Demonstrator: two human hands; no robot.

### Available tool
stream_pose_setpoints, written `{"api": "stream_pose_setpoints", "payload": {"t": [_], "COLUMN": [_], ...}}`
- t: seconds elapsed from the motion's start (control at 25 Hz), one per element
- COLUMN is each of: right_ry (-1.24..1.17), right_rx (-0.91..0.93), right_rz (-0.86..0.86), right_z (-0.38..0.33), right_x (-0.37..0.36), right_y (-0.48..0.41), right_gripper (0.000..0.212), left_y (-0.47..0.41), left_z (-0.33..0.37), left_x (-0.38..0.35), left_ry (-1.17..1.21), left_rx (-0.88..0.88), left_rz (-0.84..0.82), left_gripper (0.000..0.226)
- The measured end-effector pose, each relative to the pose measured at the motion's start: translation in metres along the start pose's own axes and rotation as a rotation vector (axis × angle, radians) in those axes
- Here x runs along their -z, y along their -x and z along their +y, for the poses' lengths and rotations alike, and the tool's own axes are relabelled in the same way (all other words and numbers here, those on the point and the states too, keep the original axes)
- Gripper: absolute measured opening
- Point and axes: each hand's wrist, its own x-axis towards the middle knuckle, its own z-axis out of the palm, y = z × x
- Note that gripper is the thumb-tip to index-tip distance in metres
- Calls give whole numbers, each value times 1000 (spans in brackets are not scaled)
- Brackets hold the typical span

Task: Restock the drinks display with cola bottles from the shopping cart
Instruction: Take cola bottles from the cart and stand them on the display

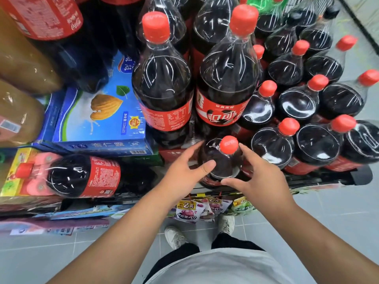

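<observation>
A cola bottle [221, 160] with a red cap stands upright just in front of two taller cola bottles [162, 78] on the display. My left hand [182, 173] is on its left side, fingers straight and spread, thumb lying against the bottle's shoulder. My right hand [258, 175] flanks its right side, fingers straight, thumb reaching under the front. Neither hand is curled round it. To the right, several more red-capped cola bottles [315, 144] stand packed together in the shopping cart [328, 178].
Another cola bottle [86, 175] lies on its side on a yellow box at the left. A blue almond-drink carton [98, 117] sits behind it. Snack packets [192, 210] hang below the shelf edge. Grey tiled floor [328, 212] lies below, with my shoes on it.
</observation>
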Motion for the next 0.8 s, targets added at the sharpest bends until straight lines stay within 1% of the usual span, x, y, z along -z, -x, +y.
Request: {"api": "stream_pose_setpoints", "payload": {"t": [0.12, 0.2, 0.24, 0.28, 0.4, 0.48, 0.56, 0.68, 0.8], "right_ry": [119, 152, 145, 124, 48, 29, 8, -52, -126], "right_rx": [4, 5, 2, 3, 30, 51, 53, 50, 39], "right_rz": [-6, 11, 23, 40, 87, 94, 89, 37, 16], "right_z": [-4, -6, -7, -9, -10, -12, -14, -13, -11], "right_x": [6, 9, 11, 12, 11, 11, 11, 4, -1], "right_y": [1, 2, 3, 7, 17, 21, 21, 17, 15], "right_gripper": [98, 94, 95, 96, 97, 93, 90, 89, 82], "left_y": [0, 0, 1, 3, 7, 8, 9, 9, 8], "left_z": [2, 2, 2, 3, 5, 6, 8, 7, 2], "left_x": [5, 8, 9, 11, 16, 20, 22, 22, 19], "left_ry": [-68, -98, -104, -106, -104, -128, -122, -132, -173], "left_rx": [14, 16, 7, -11, -69, -93, -99, -109, -117], "left_rz": [-35, -47, -41, -26, 6, 4, 4, 16, 3], "left_gripper": [78, 87, 89, 86, 67, 67, 66, 60, 55]}}
